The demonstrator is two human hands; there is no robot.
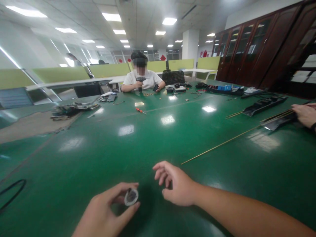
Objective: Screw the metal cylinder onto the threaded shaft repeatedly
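Near the front edge of the green table (98, 158), my left hand (108, 204) is closed around a small round piece (131, 197). Its pale ring-shaped end with a dark middle faces me; the rest of it is hidden by my fingers, so its kind does not show. To its right, my right hand (174, 184) hovers over the tabletop with loosely curled fingers apart and nothing in them. A long thin brass-coloured rod (219, 144) lies beyond my right hand, its near end close to my fingers.
Across the table a person (142, 79) holds a power drill (140, 81). A co-worker's hand (304, 115) rests by a black tray-like part (277, 122) at right. An orange screwdriver (140, 110) lies mid-table. Circuit boards (74, 108) sit far left, a black cable (14, 196) near left.
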